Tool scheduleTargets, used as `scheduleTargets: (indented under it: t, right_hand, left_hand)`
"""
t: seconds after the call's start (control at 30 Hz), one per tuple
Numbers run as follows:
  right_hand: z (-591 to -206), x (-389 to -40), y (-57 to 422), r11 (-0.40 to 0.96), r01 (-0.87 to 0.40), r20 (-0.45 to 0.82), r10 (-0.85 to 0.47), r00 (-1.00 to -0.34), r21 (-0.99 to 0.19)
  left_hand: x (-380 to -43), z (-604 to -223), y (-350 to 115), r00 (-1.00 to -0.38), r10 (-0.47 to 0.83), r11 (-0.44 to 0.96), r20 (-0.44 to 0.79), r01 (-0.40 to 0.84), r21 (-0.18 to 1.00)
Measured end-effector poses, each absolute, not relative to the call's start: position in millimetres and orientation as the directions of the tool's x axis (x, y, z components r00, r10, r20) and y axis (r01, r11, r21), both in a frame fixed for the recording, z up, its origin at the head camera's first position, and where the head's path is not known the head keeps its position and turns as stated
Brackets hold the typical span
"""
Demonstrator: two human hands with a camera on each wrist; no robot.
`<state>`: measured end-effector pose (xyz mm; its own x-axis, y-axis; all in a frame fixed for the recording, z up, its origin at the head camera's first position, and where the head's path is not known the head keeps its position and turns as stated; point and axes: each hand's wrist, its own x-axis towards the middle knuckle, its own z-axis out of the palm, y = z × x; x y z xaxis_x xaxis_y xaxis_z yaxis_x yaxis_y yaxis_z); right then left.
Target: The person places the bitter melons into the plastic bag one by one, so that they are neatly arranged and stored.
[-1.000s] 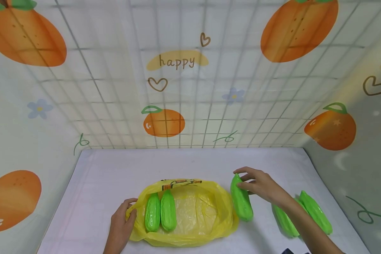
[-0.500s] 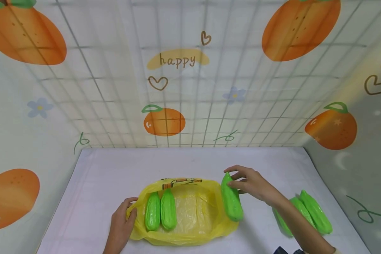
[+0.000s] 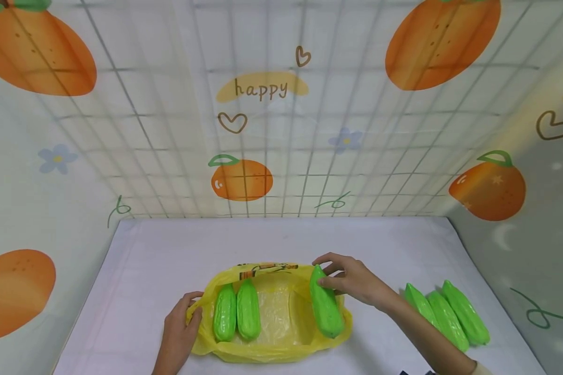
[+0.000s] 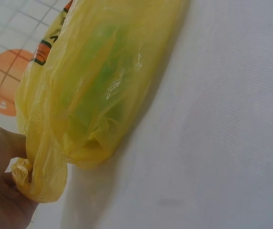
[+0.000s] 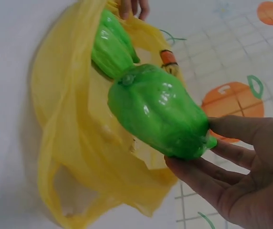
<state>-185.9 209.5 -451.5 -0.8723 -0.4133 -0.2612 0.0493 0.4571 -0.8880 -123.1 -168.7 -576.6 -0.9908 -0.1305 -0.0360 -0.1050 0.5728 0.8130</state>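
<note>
My right hand [image 3: 352, 284] holds a glossy green cucumber-shaped vegetable [image 3: 327, 310] near its stem end, thumb and fingers on either side. It hangs tilted over the right part of an open yellow plastic bag [image 3: 267, 356]. In the right wrist view the vegetable [image 5: 158, 112] points away from the fingertips, above the bag's mouth. My left hand [image 3: 180, 325] pinches the bag's left edge; the left wrist view shows its bunched handle [image 4: 46, 176] between thumb and fingers. Two like vegetables, one at left [image 3: 225, 315] and one beside it [image 3: 248, 312], lie inside.
Three more green vegetables [image 3: 448, 319] lie side by side on the white table [image 3: 169, 250] at the right, partly behind my right forearm. Fabric walls [image 3: 262, 140] printed with oranges and a grid stand at the back and both sides.
My right hand has carried the green vegetable leftward, from beside the bag's right edge to over its opening. The left hand has stayed at the bag's left edge.
</note>
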Motion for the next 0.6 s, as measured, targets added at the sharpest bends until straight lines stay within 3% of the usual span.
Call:
scheduleTargets:
  t: [0.6]
  right_hand:
    - [-465, -183, 180, 0.427, 0.032, -0.249, -0.463, -0.85, -0.904]
  left_hand:
    - [-122, -576, -169, -0.989, -0.136, 0.558, -0.05, -0.118, 0.822]
